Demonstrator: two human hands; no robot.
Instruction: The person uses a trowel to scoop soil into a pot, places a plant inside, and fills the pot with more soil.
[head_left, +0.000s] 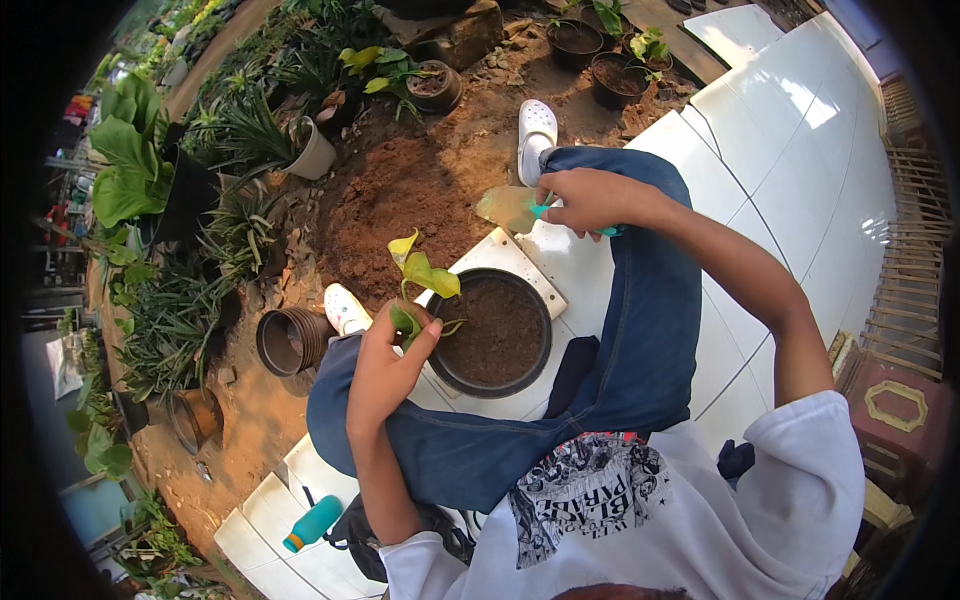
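My left hand grips a leafy plant cutting with yellow-green leaves, at the left rim of a round black plastic pot. Dark soil fills most of that pot, which stands between my legs on the white tiles and partly over a pale slab. A thin stem of the cutting reaches over the soil. To the upper right, my right hand is closed around the turquoise handle of a garden trowel. The trowel's blade is smeared with soil and points left, beyond the slab.
A heap of loose reddish-brown soil lies ahead of the pot. Nested empty pots lie on their side at left. Potted plants line the far ground. A turquoise bottle and a black bag rest on the tiles.
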